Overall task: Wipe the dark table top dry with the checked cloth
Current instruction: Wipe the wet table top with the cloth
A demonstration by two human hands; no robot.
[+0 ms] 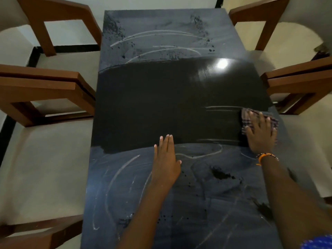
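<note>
Cloth [258,121] lay at the right edge of the worktop [161,97], mid-right of the frame, flat under the right hand [260,132], whose spread, straight fingers pressed it down; checked edges showed beyond the fingertips. Left hand [166,159] rested flat on the worktop near the centre, fingers straight and together, holding nothing, well apart from the cloth. Chairs [45,90] stood along both sides.
</note>
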